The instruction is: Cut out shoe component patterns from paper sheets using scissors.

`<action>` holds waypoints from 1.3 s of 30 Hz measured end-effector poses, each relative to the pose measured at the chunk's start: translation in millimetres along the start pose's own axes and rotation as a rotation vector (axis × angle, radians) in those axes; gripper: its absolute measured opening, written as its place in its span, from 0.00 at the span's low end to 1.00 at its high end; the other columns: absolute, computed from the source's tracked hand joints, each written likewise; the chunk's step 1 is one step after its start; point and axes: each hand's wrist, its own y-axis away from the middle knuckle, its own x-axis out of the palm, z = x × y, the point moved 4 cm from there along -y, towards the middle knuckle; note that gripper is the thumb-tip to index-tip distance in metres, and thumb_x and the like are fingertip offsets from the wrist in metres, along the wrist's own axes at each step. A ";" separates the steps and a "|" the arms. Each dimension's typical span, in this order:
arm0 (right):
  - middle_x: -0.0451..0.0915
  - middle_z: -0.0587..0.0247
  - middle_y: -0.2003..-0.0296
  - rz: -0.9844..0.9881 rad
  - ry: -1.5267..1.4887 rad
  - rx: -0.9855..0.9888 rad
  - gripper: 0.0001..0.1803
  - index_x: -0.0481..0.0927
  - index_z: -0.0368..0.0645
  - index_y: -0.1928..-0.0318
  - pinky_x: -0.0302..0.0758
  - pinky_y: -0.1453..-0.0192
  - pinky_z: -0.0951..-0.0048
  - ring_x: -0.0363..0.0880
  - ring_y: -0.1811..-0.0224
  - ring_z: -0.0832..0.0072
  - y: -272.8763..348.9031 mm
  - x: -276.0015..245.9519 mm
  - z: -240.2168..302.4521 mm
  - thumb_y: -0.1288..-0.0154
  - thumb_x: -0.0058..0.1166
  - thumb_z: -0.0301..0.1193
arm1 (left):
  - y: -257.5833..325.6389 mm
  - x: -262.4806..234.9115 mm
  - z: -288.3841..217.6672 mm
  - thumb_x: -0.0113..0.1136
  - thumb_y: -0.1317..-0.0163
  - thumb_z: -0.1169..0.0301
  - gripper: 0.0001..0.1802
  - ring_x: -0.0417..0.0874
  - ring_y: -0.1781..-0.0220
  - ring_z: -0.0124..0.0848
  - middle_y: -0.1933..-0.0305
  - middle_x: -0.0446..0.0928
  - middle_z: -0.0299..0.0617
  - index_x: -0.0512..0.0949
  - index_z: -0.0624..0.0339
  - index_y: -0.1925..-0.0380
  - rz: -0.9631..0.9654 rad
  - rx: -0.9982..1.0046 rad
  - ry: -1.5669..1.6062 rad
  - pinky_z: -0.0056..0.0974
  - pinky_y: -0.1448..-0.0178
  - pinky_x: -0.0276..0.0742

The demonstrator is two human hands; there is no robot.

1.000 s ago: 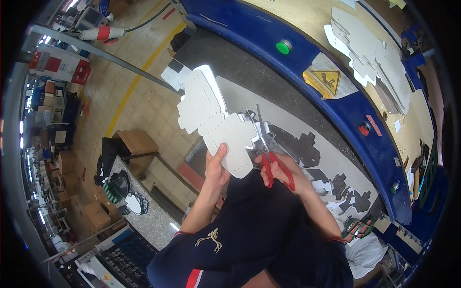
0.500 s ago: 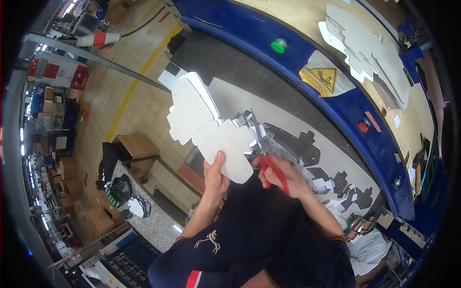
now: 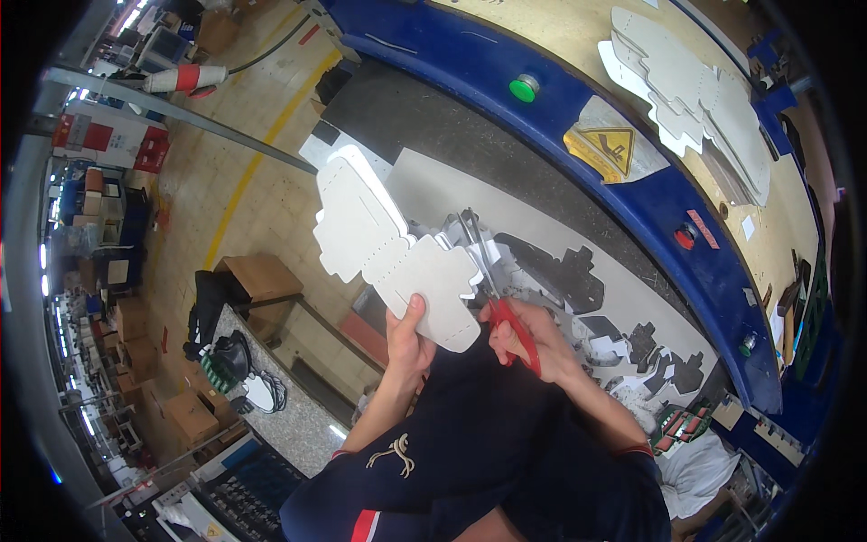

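My left hand (image 3: 408, 341) grips the lower end of a small stack of pale die-cut cardboard blanks (image 3: 397, 253), thumb on top. The blanks have notched edges and dotted fold lines, and they tilt away up to the left. In my right hand (image 3: 531, 341) is a pair of red-handled scissors (image 3: 506, 321). Their blades point away from me, slightly parted, beside the right notched edge of the blanks; whether they touch it I cannot tell. Beyond the blades lies a grey sheet (image 3: 452, 185) with dark cut-outs in it.
A blue machine beam (image 3: 433, 59) with a green button (image 3: 524, 88) and a red button (image 3: 685, 237) curves across the far side. More blanks (image 3: 673, 81) are stacked on the wooden top behind it. A speckled counter (image 3: 302, 429) stands at left, near a cardboard box (image 3: 259, 275).
The stack of blanks has dropped slightly toward me and turned a little. My right hand and the scissors have shifted a little nearer, and the blades look closer together.
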 end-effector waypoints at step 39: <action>0.72 0.69 0.87 -0.210 0.058 0.187 0.20 0.77 0.37 0.68 0.65 0.81 0.78 0.71 0.87 0.82 53.5 -42.8 -13.7 0.34 0.59 0.44 | -49.3 -15.1 -14.7 0.64 0.41 0.73 0.26 0.82 0.52 0.36 0.51 0.79 0.47 0.70 0.70 0.44 0.088 -0.228 -0.322 0.41 0.48 0.79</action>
